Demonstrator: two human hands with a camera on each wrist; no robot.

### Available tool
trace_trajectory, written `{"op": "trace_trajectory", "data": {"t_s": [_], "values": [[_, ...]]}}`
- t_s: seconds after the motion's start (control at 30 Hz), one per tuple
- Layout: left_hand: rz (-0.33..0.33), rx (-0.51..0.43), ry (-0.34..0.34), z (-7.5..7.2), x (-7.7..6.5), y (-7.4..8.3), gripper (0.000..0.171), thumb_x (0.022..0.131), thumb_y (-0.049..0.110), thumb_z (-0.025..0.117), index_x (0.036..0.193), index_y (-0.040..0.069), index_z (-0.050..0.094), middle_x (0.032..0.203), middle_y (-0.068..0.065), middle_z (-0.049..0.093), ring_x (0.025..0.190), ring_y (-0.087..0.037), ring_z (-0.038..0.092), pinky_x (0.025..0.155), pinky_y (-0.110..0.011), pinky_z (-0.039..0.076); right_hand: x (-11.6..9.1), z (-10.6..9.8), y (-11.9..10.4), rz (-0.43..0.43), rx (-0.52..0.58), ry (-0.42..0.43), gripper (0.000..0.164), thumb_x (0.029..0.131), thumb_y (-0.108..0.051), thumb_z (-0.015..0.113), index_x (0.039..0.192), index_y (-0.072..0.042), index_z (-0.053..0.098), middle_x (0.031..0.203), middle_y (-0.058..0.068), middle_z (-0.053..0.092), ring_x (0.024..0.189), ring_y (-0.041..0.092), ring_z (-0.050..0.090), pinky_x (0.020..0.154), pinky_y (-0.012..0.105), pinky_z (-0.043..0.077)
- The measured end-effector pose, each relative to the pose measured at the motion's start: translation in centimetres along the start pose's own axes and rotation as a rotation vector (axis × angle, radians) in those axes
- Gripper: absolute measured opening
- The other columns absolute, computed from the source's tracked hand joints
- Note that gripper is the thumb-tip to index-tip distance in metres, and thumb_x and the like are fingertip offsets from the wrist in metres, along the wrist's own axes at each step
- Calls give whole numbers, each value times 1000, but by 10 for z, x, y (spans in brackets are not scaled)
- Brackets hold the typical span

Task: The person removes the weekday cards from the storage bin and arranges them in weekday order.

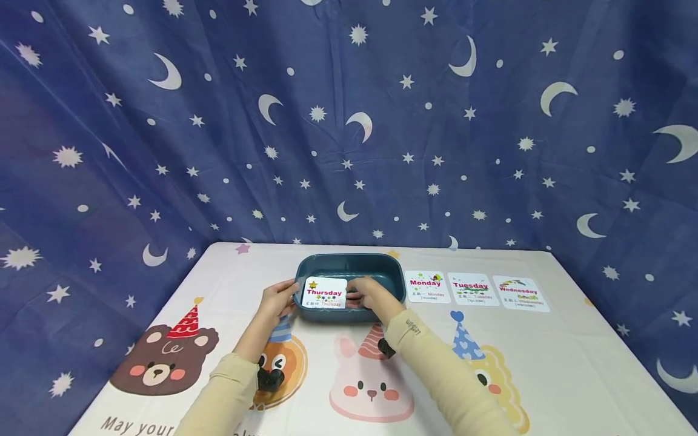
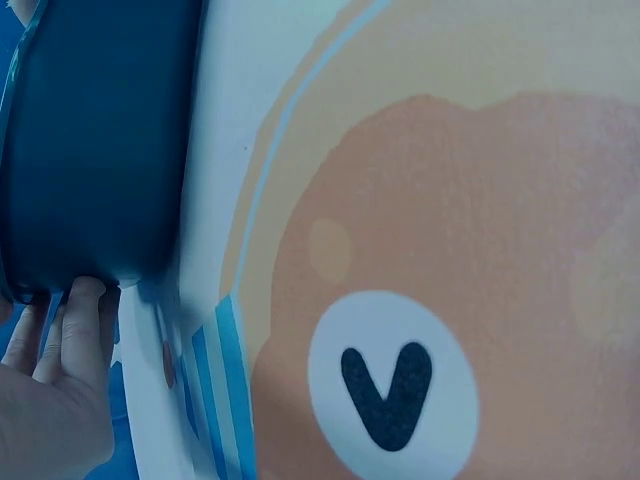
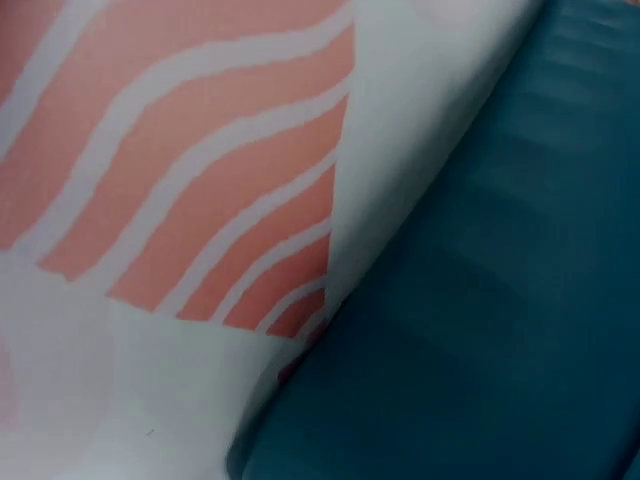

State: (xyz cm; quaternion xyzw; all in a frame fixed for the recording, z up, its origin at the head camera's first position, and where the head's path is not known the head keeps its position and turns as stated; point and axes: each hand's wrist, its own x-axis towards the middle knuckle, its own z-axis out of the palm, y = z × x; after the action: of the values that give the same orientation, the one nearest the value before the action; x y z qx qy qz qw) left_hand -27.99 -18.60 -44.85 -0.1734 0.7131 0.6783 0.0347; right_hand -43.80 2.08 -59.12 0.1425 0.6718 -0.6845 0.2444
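Observation:
A dark teal plastic box [image 1: 349, 257] stands at the back middle of the table. My left hand [image 1: 276, 300] grips its left end, and in the left wrist view the fingers [image 2: 85, 335] lie against the outside of the wall. Reaching in over the front rim, my right hand [image 1: 375, 295] holds a white "Thursday" card [image 1: 324, 290] by its right edge. The card faces up at the left part of the box. Only the box's outer wall [image 3: 480, 320] shows in the right wrist view; the right hand is out of that frame.
To the right of the box lie a "Monday" card [image 1: 428, 287], a "Tuesday" card [image 1: 472, 289] and a "Wednesday" card [image 1: 521, 293] in a row. The tablecloth [image 1: 572, 363] has printed animal faces. A blue curtain [image 1: 349, 121] hangs right behind the table.

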Motion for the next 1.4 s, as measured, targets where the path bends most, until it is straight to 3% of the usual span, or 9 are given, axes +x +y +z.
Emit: {"op": "trace_trajectory", "data": {"t_s": [0.1,0.23,0.33,0.4,0.5,0.7,0.83,1.13,1.4], "values": [[-12,1,6,0,0,-1,44,95,16,56,134,-1,48,132,-26,52,84,-10,65,67,-18,55,-27,5,-8,-6,-8,-10,54,84,-7,63,133,3,42,82,19,62,70,31,66,66,37,59],[-9,8,7,1,1,0,44,95,17,55,135,0,48,132,-26,52,86,-11,66,68,-19,55,-106,18,-42,-12,-89,18,31,88,-10,59,116,3,55,80,12,59,60,18,60,59,29,57],[-8,5,5,1,1,1,44,95,17,55,135,0,48,132,-26,52,85,-11,66,67,-18,54,-180,32,-73,-21,-161,55,37,94,-9,51,127,7,48,87,11,55,58,12,52,56,20,53],[-15,-3,8,1,1,0,43,95,17,55,135,0,48,132,-26,52,84,-10,65,67,-18,54,-196,35,-78,-48,-196,66,41,95,-10,48,133,6,43,94,13,57,58,11,52,56,20,52],[-20,-8,7,1,1,-1,44,95,17,55,135,0,48,132,-26,52,83,-9,65,67,-18,55,-177,30,-67,-106,-212,68,40,94,-9,50,131,6,45,97,14,58,57,13,52,53,22,50],[-26,-7,6,2,1,-3,44,95,18,56,135,0,48,132,-26,52,83,-9,66,65,-17,54,-45,14,-14,-245,-240,91,32,90,-19,58,113,3,58,103,16,58,73,23,57,61,32,53],[-21,-2,12,2,1,-1,44,95,18,56,135,1,49,132,-25,53,83,-9,66,63,-15,53,-46,17,-15,-363,-239,100,26,87,-24,66,99,-1,63,96,11,62,73,19,58,62,30,52],[-15,-1,11,3,3,2,44,95,18,56,135,0,48,131,-26,53,81,-9,65,63,-16,53,-7,23,-5,-305,-147,93,36,71,8,68,100,-4,51,84,17,59,53,18,59,49,29,54],[-20,-1,12,0,5,-2,44,94,17,57,134,0,49,130,-26,54,78,-9,65,62,-17,53,-59,34,-21,-269,-198,125,38,74,7,72,105,1,51,87,20,64,60,25,65,53,35,56]]}}
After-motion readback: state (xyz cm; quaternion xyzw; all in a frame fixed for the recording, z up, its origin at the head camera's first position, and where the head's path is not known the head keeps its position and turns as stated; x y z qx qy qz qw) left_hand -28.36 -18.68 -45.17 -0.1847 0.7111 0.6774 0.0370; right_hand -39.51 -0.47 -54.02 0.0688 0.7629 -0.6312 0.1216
